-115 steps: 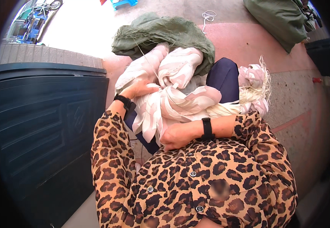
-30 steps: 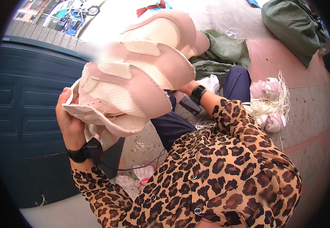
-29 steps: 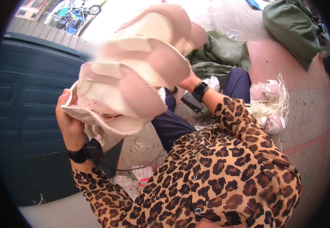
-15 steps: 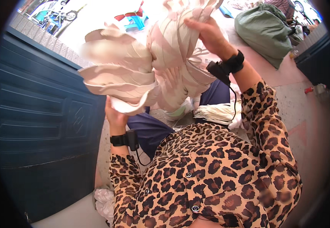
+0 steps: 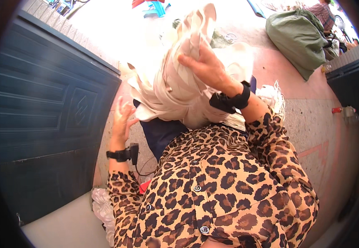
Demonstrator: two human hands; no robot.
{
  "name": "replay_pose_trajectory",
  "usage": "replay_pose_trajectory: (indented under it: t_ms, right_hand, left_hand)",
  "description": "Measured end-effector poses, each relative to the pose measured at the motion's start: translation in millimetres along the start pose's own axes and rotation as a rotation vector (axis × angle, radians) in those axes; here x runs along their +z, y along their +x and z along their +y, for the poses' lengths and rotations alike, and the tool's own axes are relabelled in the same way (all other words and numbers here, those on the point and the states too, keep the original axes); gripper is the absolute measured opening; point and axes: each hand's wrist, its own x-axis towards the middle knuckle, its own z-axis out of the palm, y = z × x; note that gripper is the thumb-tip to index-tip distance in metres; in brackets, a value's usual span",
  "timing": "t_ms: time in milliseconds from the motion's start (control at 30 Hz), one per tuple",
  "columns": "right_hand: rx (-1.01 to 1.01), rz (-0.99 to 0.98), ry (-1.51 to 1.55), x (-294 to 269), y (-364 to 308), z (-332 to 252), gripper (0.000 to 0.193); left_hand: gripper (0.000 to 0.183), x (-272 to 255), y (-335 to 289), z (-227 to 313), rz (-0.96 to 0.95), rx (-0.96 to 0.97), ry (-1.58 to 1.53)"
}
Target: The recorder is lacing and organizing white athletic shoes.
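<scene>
A large bundle of cream, ruffled, layered cloth-like pieces (image 5: 167, 93) rests over my lap and rises in front of me. My right hand (image 5: 206, 68) grips its upper part, the thumb pressed on the near side and the other fingers partly hidden in the folds. To the left of the bundle, my left hand (image 5: 123, 115) is held up with fingers apart and nothing in it. Navy trousers (image 5: 158, 136) cover my legs beneath the bundle. Loose off-white strands (image 5: 274, 97) lie by my right thigh.
A dark blue panelled door (image 5: 39, 107) stands close on my left. At the far right sits a full green sack (image 5: 297, 41), with another person (image 5: 322, 16) behind it. A blue stool (image 5: 156, 9) is ahead. A small red item (image 5: 336, 110) lies right.
The bundle has come down toward my lap and gathered together. My left hand has let go of it and opened. My right hand has moved left and lower, still gripping.
</scene>
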Motion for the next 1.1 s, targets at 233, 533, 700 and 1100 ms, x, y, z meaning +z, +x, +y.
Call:
replay_pose_trajectory:
  t_ms: [233, 533, 700, 1100]
  right_hand:
    - [-0.179, -0.155, -0.229, 12.1, -4.0, 3.8, 0.028]
    - [-0.25, -0.393, -0.225, 67.3, -39.4, 1.2, 0.02]
    - [-0.389, -0.348, 0.185, 98.4, -68.7, 26.0, 0.022]
    - [-0.221, -0.218, -0.294, 1.6, -110.1, 56.8, 0.025]
  left_hand:
    - [0.054, 47.9, 2.3, -17.5, 0.006, 0.175, 0.192]
    - [0.018, 92.3, -49.6, 45.6, 0.382, 0.745, 0.314]
    - [0.026, 135.2, -68.1, 71.3, -0.279, 1.057, 0.662]
    - [0.024, 85.8, -9.1, 21.0, -0.241, 0.815, 1.013]
